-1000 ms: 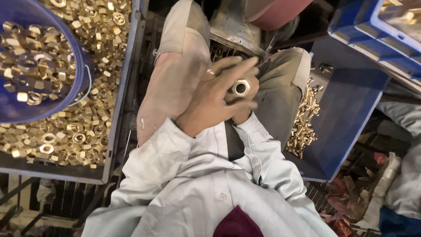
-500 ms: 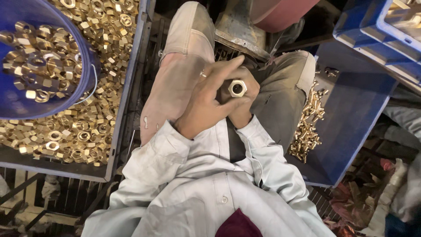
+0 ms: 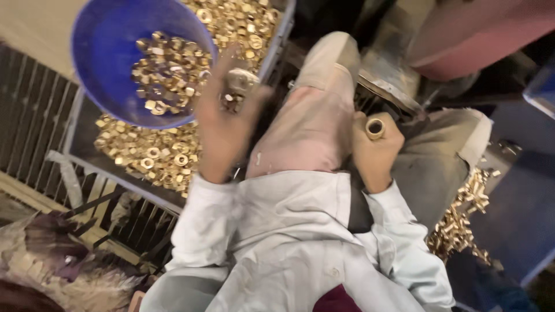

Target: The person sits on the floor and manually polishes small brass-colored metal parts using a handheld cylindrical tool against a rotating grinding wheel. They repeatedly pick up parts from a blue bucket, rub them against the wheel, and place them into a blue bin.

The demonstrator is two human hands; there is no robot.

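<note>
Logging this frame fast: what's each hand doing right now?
Left hand: open, blurred, by the blue bowl of brass nuts.
Right hand: closed on a brass fitting.

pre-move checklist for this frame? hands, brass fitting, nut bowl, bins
1. Right hand grips the brass fitting, open end up: ok.
2. Left hand raised near the blue bowl; what its fingers hold: cannot tell, blurred.
3. Blue bowl holds brass nuts, none seen spilling over its rim: ok.
4. Grey tray of nuts beside the left knee, within the left hand's reach: ok.
5. Brass parts in the blue bin by the right elbow: ok.
</note>
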